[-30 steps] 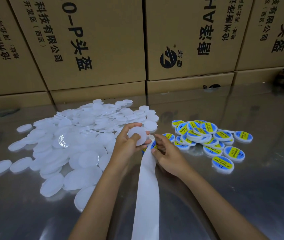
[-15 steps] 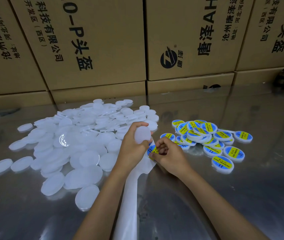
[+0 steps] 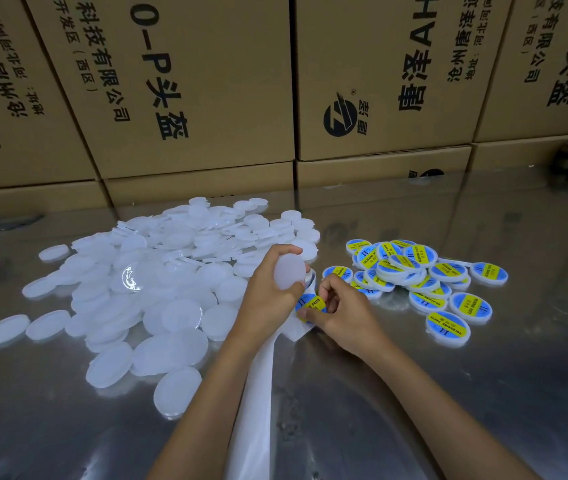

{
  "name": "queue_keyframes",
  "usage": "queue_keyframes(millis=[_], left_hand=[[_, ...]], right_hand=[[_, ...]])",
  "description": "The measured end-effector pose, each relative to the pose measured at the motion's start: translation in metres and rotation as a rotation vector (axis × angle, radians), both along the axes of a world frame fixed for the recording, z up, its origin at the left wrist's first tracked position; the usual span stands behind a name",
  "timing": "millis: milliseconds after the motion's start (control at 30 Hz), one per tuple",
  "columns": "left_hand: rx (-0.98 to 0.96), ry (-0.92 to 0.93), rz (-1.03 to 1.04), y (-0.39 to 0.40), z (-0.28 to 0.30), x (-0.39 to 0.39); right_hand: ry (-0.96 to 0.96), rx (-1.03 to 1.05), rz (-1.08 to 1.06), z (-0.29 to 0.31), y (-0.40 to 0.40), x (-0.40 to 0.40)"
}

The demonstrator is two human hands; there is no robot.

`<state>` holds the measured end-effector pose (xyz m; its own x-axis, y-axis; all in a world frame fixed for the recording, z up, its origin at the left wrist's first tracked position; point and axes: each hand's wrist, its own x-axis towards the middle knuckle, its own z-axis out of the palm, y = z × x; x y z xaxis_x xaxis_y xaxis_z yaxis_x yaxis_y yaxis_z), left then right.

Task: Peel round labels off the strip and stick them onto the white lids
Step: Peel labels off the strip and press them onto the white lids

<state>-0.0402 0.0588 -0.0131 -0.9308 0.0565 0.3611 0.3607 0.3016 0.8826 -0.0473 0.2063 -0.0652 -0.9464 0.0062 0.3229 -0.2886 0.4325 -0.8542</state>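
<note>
While the round blue-and-yellow label (image 3: 311, 304) is half lifted from the long white backing strip (image 3: 254, 403), pinched by the right hand (image 3: 343, 311), it should be peeled slowly at a shallow angle, judged best to avoid creasing. The strip's long axis runs from the hands toward the viewer. The left hand (image 3: 268, 292) grips a plain white round lid (image 3: 289, 273) and the strip, above the shiny metal bench (image 3: 483, 393), between the heap of unlabelled white lids (image 3: 158, 271) and the labelled lids (image 3: 424, 275).

My right hand (image 3: 339, 311) has peeled the round blue-and-yellow label (image 3: 311, 305) further off the white backing strip (image 3: 258, 393); strip now swung left under my left hand (image 3: 268, 292).
</note>
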Motion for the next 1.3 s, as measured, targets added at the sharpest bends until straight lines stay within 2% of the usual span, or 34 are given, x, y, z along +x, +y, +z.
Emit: queue_keyframes(millis=[167,300,667,867,1000,1133,1200,1300], left_hand=[[-0.008,0.005,0.039,0.004,-0.006,-0.002],[-0.002,0.021,0.059,0.003,-0.005,-0.003],[-0.023,0.035,0.077,-0.001,-0.006,-0.006],[-0.022,0.039,0.078,-0.001,-0.008,-0.007],[0.109,-0.054,0.082,-0.005,-0.003,-0.005],[0.435,-0.200,-0.034,-0.005,0.010,-0.004],[0.607,-0.299,-0.126,-0.002,0.014,-0.001],[0.792,-0.421,-0.238,0.004,0.015,0.001]], right_hand=[[0.073,0.059,0.057,0.003,-0.001,0.006],[0.055,0.007,0.128,0.008,0.000,0.011],[-0.235,-0.208,0.328,0.033,0.012,0.026],[-0.396,-0.444,0.453,0.037,0.020,0.026],[-0.389,-0.662,0.474,0.041,0.022,0.025],[-0.312,-0.827,0.378,0.046,0.023,0.023],[-0.270,-0.859,0.320,0.047,0.021,0.023],[-0.186,-0.794,0.261,0.049,0.017,0.024]])
